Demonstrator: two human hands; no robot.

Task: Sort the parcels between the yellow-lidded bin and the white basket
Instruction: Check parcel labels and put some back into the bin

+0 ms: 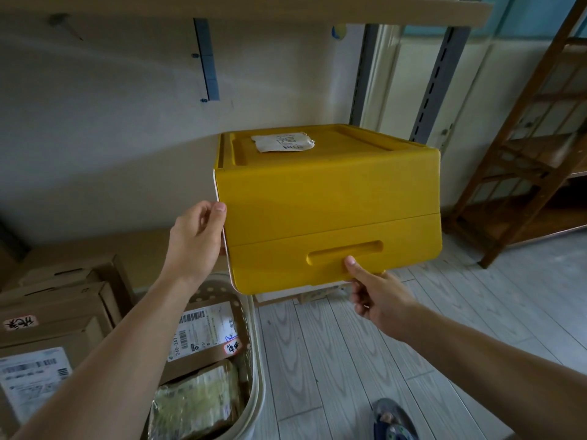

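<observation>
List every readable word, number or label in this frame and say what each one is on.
"240-247": partial number printed sideways on the shipping label of the cardboard parcel in the white basket; its barcode and small print are too small to read.
Paper note on the yellow-lidded bin: handwriting, illegible.
Handwritten stickers on the basket parcel and the left carton: blurred.
Left carton's shipping label: unreadable.
</observation>
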